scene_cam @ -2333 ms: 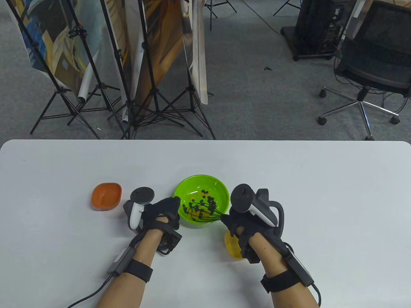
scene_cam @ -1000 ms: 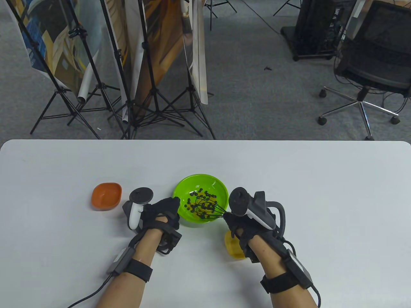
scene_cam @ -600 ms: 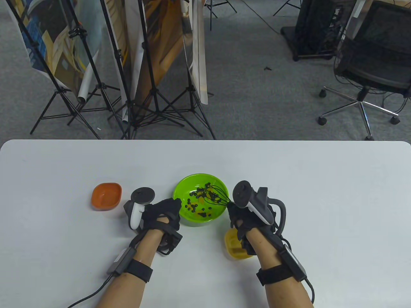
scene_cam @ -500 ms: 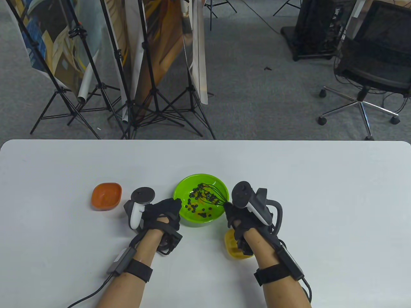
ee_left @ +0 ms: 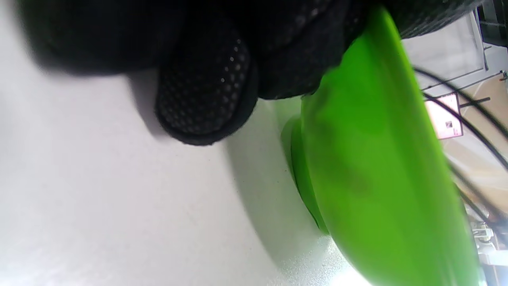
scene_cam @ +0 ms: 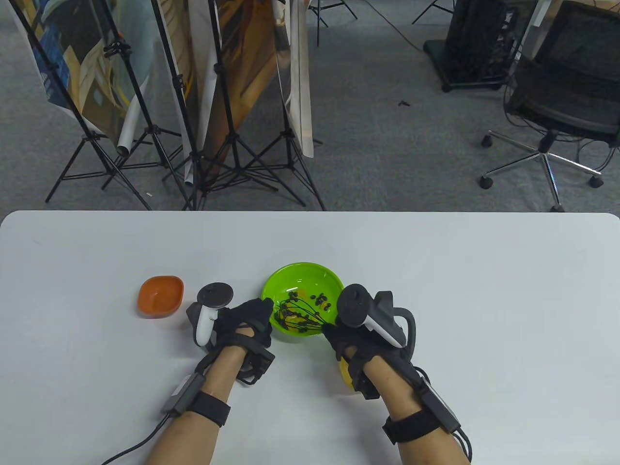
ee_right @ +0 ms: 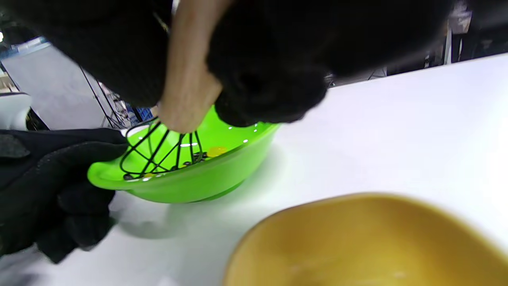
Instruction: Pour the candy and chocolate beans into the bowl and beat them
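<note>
A green bowl (scene_cam: 310, 273) stands mid-table with dark chocolate beans (scene_cam: 320, 299) and yellow candy in it. My left hand (scene_cam: 244, 317) grips the bowl's left rim (ee_left: 369, 131), thumb over the edge. My right hand (scene_cam: 346, 339) holds the black wire whisk (scene_cam: 298, 315) by its wooden handle (ee_right: 186, 91). The whisk's wires (ee_right: 158, 153) sit low in the near left part of the bowl (ee_right: 190, 182).
An empty orange dish (scene_cam: 161, 295) lies left of my left hand. A yellow dish (scene_cam: 345, 373) sits under my right wrist, large in the right wrist view (ee_right: 369, 242). Tripods and a chair stand on the floor beyond the table's far edge (scene_cam: 310, 213).
The whisk has swung from the bowl's far right side back to its near left side, and my right hand has shifted left and nearer. The beans have been pushed about. The left hand stays.
</note>
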